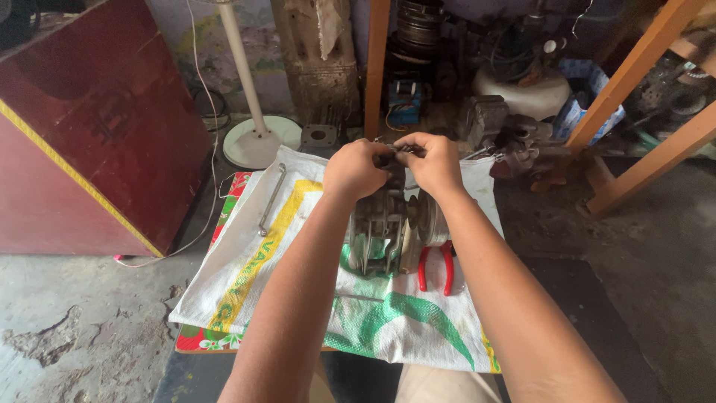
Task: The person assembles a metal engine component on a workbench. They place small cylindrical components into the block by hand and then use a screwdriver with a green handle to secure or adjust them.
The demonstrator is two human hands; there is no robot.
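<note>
So both hands, left hand and right hand, are pinched together on the top of the engine part sitting on the white sack, red pliers just beside it.

A grey finned engine part is set on a white woven sack spread over a low board. Its top is gripped by the left hand and the right hand, with a small dark piece, possibly a bracket, pinched between them. Red-handled pliers are laid just beside the part, and a long metal rod lies well apart on the sack.
</note>
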